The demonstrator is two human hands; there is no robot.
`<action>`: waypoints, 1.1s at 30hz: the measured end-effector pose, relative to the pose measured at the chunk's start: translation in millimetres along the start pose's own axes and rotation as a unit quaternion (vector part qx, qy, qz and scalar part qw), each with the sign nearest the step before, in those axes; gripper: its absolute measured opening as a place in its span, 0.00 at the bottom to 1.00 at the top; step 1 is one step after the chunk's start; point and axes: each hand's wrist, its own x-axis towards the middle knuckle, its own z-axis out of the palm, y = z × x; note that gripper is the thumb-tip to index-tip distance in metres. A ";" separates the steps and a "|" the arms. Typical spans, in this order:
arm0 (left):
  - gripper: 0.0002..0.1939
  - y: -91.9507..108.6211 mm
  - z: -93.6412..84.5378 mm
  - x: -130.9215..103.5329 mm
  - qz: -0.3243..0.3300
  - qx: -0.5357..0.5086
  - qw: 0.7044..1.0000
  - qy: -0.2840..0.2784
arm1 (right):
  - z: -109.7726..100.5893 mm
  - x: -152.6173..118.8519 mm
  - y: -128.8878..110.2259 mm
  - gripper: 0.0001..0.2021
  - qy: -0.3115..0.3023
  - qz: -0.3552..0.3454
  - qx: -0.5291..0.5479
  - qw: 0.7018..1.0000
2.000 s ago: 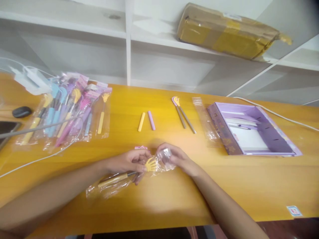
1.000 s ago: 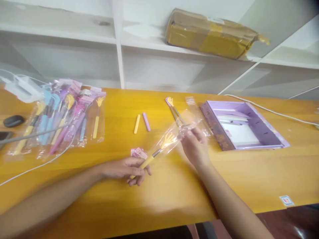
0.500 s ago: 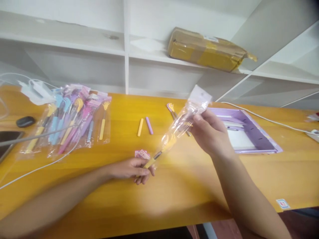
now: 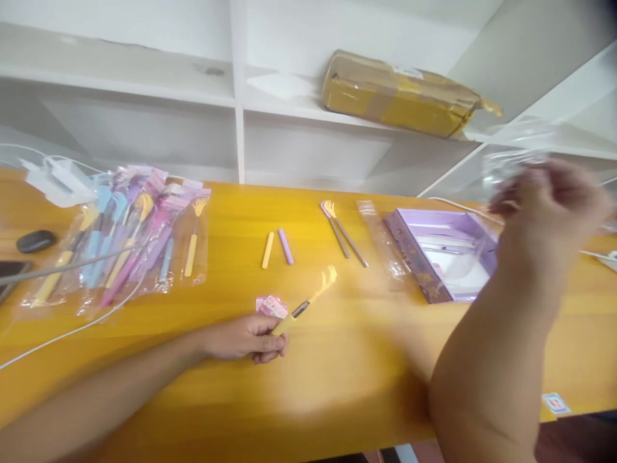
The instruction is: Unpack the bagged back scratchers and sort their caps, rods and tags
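Observation:
My left hand (image 4: pixel 263 339) is closed round the handle of a yellow hand-shaped scratcher (image 4: pixel 301 308), whose bare head points up to the right. A pink printed card (image 4: pixel 271 306) lies just behind my fingers. Out at the right, my right hand (image 4: pixel 544 186) is raised and blurred, its fingers closed on a clear plastic bag (image 4: pixel 511 164). Between the hands and the shelves lie a yellow handle (image 4: pixel 268 250), a purple handle (image 4: pixel 285 246) and two metal rods (image 4: pixel 349 238) with yellow and purple heads.
Several bagged scratchers (image 4: pixel 130 238) are heaped at the left, near a black mouse (image 4: pixel 36 241) and white cables. A purple box (image 4: pixel 419 263) stands at the right beside another clear bag (image 4: pixel 383 241). A taped parcel (image 4: pixel 395 96) rests on the shelf.
The clear bag has come off the yellow scratcher. My right hand has carried it up and to the right, past the purple box, while my left hand has stayed nearly in place.

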 end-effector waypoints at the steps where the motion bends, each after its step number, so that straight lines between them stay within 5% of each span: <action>1: 0.25 0.1 -0.2 -0.3 0.000 0.003 1.000 0.004 | 8.0 -3.0 10.3 0.11 -0.021 0.018 -0.033 0.999; 5: 0.24 -0.6 -0.5 -1.1 -0.006 0.002 1.000 0.009 | 43.3 -23.3 55.9 0.20 -0.152 0.042 -0.163 0.974; 9: 0.24 -1.7 -0.5 -1.0 -0.007 -0.001 1.000 0.007 | 65.6 -44.6 90.2 0.25 -0.162 -0.005 -0.188 0.969; 15: 0.25 1.0 0.8 -1.3 -0.006 -0.003 1.000 0.006 | 76.1 -55.3 107.2 0.30 -0.201 -0.050 -0.288 0.935; 20: 0.26 1.6 2.2 -1.9 -0.012 -0.001 1.000 0.016 | 75.5 -58.2 112.3 0.22 -0.206 -0.116 -0.304 0.923; 24: 0.27 3.0 2.6 -2.2 -0.011 -0.003 1.000 0.020 | 73.5 -53.2 86.4 0.15 -0.151 -0.156 -0.251 0.943; 27: 0.28 5.3 3.2 -2.5 -0.012 0.002 1.000 0.023 | 75.2 -57.6 44.1 0.10 -0.157 -0.083 -0.140 0.974; 29: 0.29 5.6 4.0 -2.5 -0.019 0.003 0.999 0.033 | 74.8 -76.4 13.7 0.08 -0.224 -0.015 -0.031 0.974; 31: 0.30 4.0 4.7 -2.0 -0.027 0.000 0.998 0.048 | 70.2 -111.4 -11.9 0.06 -0.358 0.031 0.067 0.931; 33: 0.31 1.4 5.2 -1.3 -0.027 -0.008 0.998 0.062 | 61.3 -159.0 -29.8 0.09 -0.543 0.082 0.145 0.823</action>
